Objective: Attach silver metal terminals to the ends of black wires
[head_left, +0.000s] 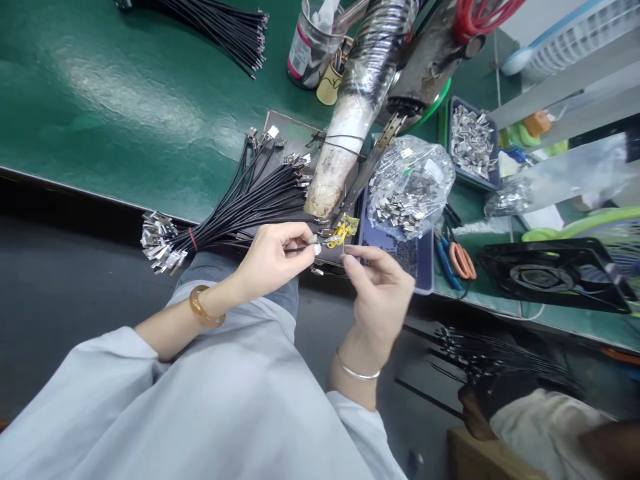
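Observation:
Thumb and forefinger of my left hand (273,257) pinch a black cable (296,250) close to its end, where a small metal connector (330,239) points right. My right hand (377,287) is closed in a pinch just right of that connector, apart from it; a thin sliver shows at its fingertips, too small to name. Behind my hands sits a small yellow clip-like piece (341,231). A bundle of black cables (240,207) with metal connectors lies to the left, tied with a red band (193,239), its near end hanging over the table edge.
A foil-wrapped duct (345,120) reaches down close above my hands. On the right are a bag of metal connectors (405,193) on a blue tray (425,267), orange-handled pliers (463,260) and a black fan (555,275). More cables (215,27) lie at back left. Another person sits lower right.

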Action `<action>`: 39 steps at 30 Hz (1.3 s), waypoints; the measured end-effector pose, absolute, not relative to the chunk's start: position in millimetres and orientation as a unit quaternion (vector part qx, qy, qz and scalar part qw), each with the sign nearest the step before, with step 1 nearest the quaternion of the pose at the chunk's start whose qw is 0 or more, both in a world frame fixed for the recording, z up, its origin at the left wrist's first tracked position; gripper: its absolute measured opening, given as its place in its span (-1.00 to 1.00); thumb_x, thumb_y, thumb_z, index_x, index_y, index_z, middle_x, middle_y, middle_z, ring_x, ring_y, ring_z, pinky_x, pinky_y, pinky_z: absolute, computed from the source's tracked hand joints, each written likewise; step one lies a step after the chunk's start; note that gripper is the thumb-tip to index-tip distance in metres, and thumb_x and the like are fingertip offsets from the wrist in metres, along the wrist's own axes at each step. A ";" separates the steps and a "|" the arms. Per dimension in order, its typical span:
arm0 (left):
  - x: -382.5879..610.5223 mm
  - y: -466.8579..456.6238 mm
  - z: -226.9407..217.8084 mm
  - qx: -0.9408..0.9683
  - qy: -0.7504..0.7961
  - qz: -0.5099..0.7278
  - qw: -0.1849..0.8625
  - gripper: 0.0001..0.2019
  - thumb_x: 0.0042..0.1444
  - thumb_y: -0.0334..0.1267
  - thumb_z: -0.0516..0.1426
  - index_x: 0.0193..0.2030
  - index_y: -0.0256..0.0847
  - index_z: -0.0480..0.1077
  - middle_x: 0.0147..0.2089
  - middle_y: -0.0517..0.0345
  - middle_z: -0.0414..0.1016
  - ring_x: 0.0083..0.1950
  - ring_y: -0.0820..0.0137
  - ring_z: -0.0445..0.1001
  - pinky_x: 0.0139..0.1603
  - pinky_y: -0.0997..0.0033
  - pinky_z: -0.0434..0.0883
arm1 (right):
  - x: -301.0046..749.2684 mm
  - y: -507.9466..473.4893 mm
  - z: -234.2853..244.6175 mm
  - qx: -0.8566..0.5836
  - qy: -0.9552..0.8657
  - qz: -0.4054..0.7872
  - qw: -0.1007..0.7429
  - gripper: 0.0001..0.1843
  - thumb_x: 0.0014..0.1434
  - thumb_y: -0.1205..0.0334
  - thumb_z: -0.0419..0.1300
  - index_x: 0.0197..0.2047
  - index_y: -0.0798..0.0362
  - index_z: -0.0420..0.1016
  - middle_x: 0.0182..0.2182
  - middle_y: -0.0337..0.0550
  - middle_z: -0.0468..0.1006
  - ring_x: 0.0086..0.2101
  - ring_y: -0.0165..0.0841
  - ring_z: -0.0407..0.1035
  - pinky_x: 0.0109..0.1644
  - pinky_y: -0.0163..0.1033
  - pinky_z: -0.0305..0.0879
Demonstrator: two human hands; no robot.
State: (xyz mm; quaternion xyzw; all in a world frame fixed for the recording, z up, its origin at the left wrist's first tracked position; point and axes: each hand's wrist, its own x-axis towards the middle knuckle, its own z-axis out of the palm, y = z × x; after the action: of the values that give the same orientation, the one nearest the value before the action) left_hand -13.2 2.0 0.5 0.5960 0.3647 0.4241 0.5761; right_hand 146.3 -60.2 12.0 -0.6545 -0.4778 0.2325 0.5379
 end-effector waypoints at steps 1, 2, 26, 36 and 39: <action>-12.8 1.4 -0.2 0.598 0.362 0.427 0.574 -0.89 0.03 -0.33 0.15 -0.48 -0.27 0.38 -0.51 0.27 0.35 -0.48 0.58 0.24 -0.46 0.59 0.22 | 140.4 -59.6 8.4 -0.656 -0.481 0.237 0.531 -0.90 0.10 0.17 0.35 -0.36 0.00 0.59 -0.42 -0.23 0.63 -0.49 -0.43 0.43 -0.42 -0.32 0.31; -12.4 0.9 -0.6 0.601 0.360 0.428 0.571 -0.89 0.03 -0.33 0.15 -0.48 -0.27 0.37 -0.51 0.28 0.35 -0.48 0.58 0.24 -0.46 0.59 0.21 | 135.6 -58.6 5.4 -0.659 -0.484 0.235 0.526 -0.87 0.15 0.15 0.32 -0.37 0.01 0.58 -0.43 -0.23 0.63 -0.47 -0.41 0.45 -0.39 -0.30 0.34; -17.5 0.7 -1.5 0.694 0.321 0.413 0.495 -0.89 0.04 -0.44 0.12 -0.48 -0.27 0.39 -0.52 0.30 0.31 -0.50 0.58 0.18 -0.46 0.56 0.16 | 120.6 -56.6 7.9 -0.670 -0.607 0.096 0.417 -0.54 0.31 0.10 0.20 -0.61 0.03 0.31 -0.65 -0.35 0.28 -0.59 -0.50 0.08 -0.45 -0.29 0.08; -27.6 3.9 -0.2 0.690 0.283 0.390 0.540 -0.86 0.14 -0.33 0.16 -0.40 -0.28 0.52 -0.49 0.19 0.48 -0.49 0.54 0.30 -0.45 0.54 0.24 | 137.6 -58.6 11.7 -0.680 -0.525 0.209 0.467 -0.70 0.17 -0.05 0.28 -0.42 0.00 0.55 -0.56 -0.27 0.48 -0.57 -0.42 0.27 -0.48 -0.28 0.20; -27.8 4.4 0.0 0.635 0.300 0.361 0.614 -0.83 0.16 -0.30 0.16 -0.34 -0.32 0.57 -0.54 0.19 0.46 -0.52 0.53 0.32 -0.47 0.55 0.27 | 138.9 -63.1 10.5 -0.677 -0.568 0.142 0.446 -0.77 0.21 0.01 0.26 -0.30 -0.02 0.62 -0.51 -0.23 0.54 -0.57 -0.41 0.31 -0.49 -0.27 0.19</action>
State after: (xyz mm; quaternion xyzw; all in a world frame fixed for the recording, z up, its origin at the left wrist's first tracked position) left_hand -27.8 4.4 0.0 0.6350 0.2999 0.3612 0.6135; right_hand 138.9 -63.1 10.5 -0.6769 -0.5679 0.1416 0.4464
